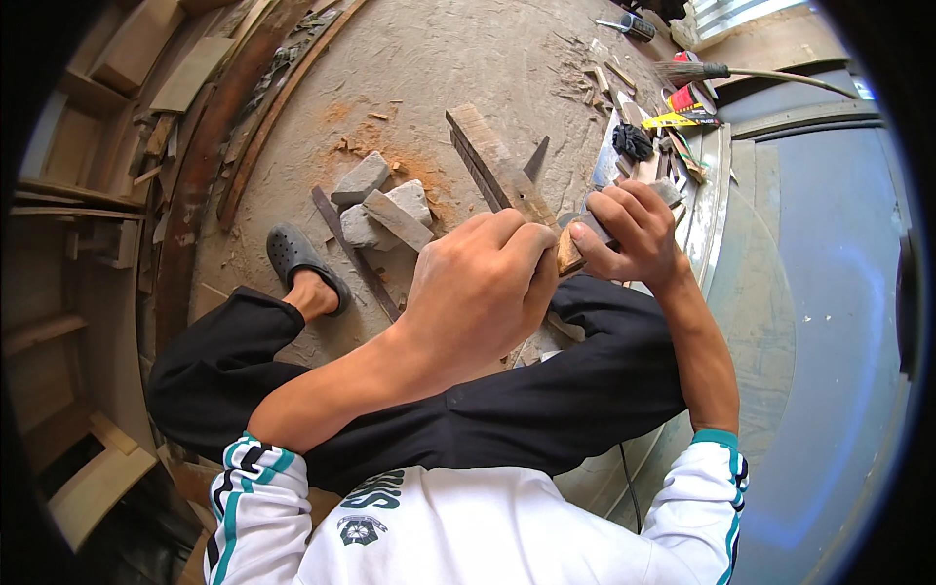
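Observation:
In front of my lap a long, weathered wooden board (502, 161) with a dark side edge runs away from me over the floor. My left hand (478, 283) is closed in a fist at its near end, by a pale brown wood end (568, 253); most of what lies under the fingers is hidden. Beside it, my right hand (629, 229) curls its fingers and thumb around a grey, oblong piece (593, 226), whose exact kind I cannot make out. The two hands nearly meet at the wood end.
Stone blocks (385, 214) and a wood offcut (398, 220) lie left of the board, near a clog (297, 258) on my foot. A yellow-handled saw (678, 119), a brush (692, 71) and scraps are at right. Timber (263, 117) lines the left; a blue-grey panel (829, 292) stands right.

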### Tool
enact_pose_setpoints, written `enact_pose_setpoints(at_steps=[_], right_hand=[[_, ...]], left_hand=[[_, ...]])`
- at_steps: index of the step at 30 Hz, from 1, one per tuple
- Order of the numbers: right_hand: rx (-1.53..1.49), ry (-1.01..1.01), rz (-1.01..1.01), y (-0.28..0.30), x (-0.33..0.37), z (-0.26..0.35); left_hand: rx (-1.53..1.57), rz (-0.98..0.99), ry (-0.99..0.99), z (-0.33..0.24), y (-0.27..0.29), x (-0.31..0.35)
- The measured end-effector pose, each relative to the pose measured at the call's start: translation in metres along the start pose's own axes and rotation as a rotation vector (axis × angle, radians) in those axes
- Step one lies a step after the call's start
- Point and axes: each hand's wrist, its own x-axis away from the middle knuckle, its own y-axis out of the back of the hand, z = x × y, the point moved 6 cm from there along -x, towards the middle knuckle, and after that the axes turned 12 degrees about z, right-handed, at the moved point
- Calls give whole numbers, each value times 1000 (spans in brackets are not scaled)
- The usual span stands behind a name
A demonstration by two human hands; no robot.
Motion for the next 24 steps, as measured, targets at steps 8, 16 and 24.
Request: enact_pose_setpoints(at_steps=[8,16,24], right_hand=[[-2,32,9,-2,0,2],[34,-89,26,-7,13,-20],[49,-110,-3,9,13,-21]], left_hand=[[-49,66,-40,-9,-5,11],[106,333,-64,-39,-25,59],[-19,502,232,53,-61,42]])
